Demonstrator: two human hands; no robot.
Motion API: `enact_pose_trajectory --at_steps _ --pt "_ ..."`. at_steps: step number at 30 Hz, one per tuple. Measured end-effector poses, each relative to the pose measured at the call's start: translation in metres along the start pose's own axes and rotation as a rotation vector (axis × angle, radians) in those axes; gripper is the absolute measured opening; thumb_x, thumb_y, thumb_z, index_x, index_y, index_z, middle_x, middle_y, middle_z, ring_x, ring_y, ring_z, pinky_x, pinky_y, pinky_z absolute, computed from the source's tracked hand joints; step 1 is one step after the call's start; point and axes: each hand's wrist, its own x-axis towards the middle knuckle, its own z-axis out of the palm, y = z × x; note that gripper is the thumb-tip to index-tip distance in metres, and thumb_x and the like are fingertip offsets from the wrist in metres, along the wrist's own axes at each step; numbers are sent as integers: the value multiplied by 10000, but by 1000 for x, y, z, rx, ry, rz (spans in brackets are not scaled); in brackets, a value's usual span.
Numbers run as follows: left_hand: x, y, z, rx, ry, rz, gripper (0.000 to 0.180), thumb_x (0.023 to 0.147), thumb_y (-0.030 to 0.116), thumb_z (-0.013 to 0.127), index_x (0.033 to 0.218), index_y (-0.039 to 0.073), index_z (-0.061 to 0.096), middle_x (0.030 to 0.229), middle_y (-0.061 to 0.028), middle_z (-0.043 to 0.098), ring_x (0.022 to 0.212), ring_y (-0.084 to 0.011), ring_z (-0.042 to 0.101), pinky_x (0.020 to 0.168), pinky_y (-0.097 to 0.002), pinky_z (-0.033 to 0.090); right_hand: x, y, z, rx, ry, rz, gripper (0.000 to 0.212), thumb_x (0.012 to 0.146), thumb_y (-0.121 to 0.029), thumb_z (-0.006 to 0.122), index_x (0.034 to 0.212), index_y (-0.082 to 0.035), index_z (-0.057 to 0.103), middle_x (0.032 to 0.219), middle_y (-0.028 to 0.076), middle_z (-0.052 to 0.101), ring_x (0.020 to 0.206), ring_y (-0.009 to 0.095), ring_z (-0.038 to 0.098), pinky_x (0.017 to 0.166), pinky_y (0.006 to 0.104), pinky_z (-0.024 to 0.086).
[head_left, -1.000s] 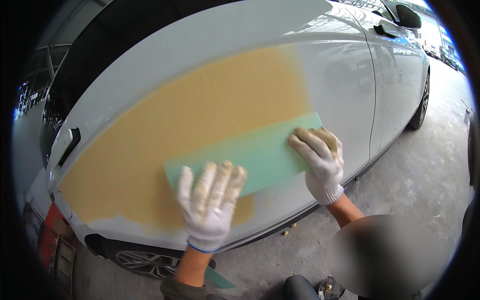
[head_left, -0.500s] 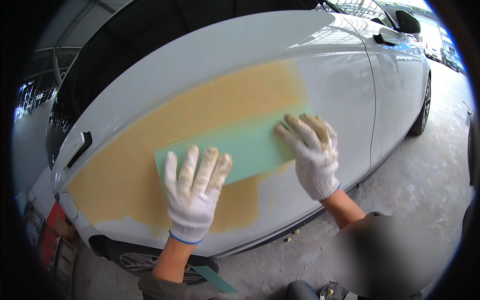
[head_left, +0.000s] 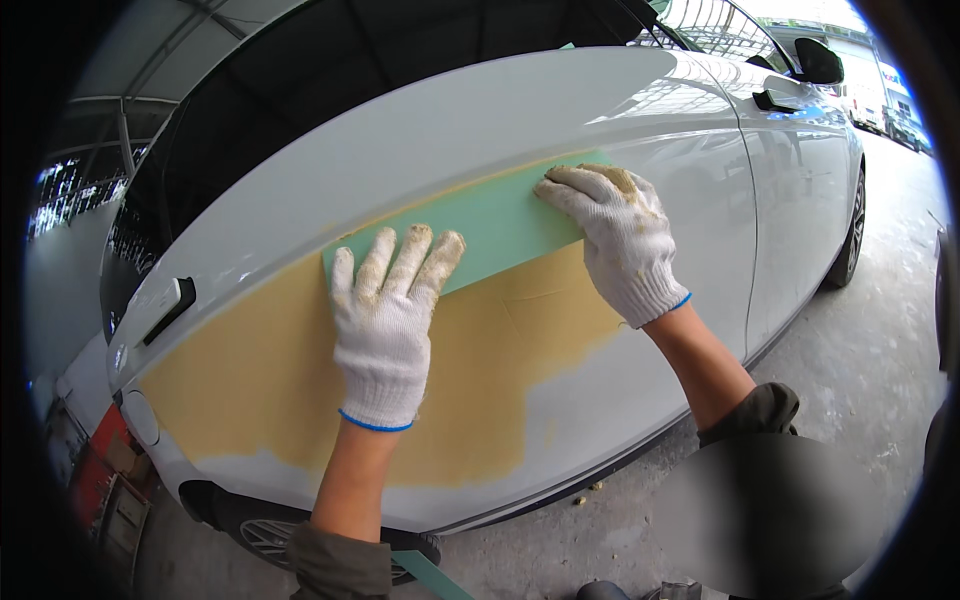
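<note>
A wide, thin green spreader sheet [head_left: 490, 228] lies slanted against the upper edge of a yellow-tan filler patch [head_left: 450, 400] on a white car's side. My left hand [head_left: 385, 325], in a white knit glove with stained fingertips, is on the sheet's left part; its fingers stretch across the face and its thumb is hidden. At the right end my right hand [head_left: 625, 230], gloved alike, grips the sheet with bent fingers over it. A short curved crease shows in the filler below the sheet.
The car's rear side has a door handle [head_left: 170, 310] at left and a wheel [head_left: 270, 535] below. Another green strip [head_left: 432, 575] leans by that wheel. A side mirror [head_left: 818, 60] juts out far right. Small yellowish lumps lie on the concrete floor [head_left: 860, 350].
Both hands and the green spreader have slid up the panel to the top of the filler. The filler beneath, covered before, now shows with its crease.
</note>
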Motion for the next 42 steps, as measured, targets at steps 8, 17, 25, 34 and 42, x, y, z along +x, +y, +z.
enact_pose_trajectory --at_steps 8,17,25,34,42 --pt "-8 7 -2 -83 -52 -53 527 815 -70 530 1235 198 701 1252 -66 667 1188 -295 565 1128 -520 323 -11 -6 7 53 43 31 367 784 16 590 1085 -134 738 1159 3 677 1131 243 596 998 386 441" --pt "-61 37 25 -70 4 -17 394 802 92 694 1181 192 728 1199 0 642 1148 -254 530 1020 -535 381 -68 -6 16 79 44 40 373 740 16 626 1066 -125 740 1129 -3 677 1115 244 596 1013 403 430" --pt "-111 67 36 -46 -22 7 409 758 132 811 1139 262 740 1208 49 599 1112 -239 529 972 -545 393 -129 -18 18 102 12 102 401 702 41 639 1047 -131 753 1115 -1 672 1095 252 604 1025 459 440" --pt "-139 101 -2 -640 -191 -359 435 863 8 613 1235 218 699 1251 -3 637 1205 -274 536 1078 -549 368 -174 -28 -17 58 -68 101 357 749 -16 654 1069 -155 728 1146 -10 657 1080 222 605 977 439 444" --pt "-20 6 -22 3 -51 3 463 838 69 611 1284 185 661 1250 -56 621 1145 -253 569 1076 -497 361 -18 -15 -17 52 35 -32 368 789 5 576 1098 -130 726 1170 18 678 1132 244 608 1017 408 434"
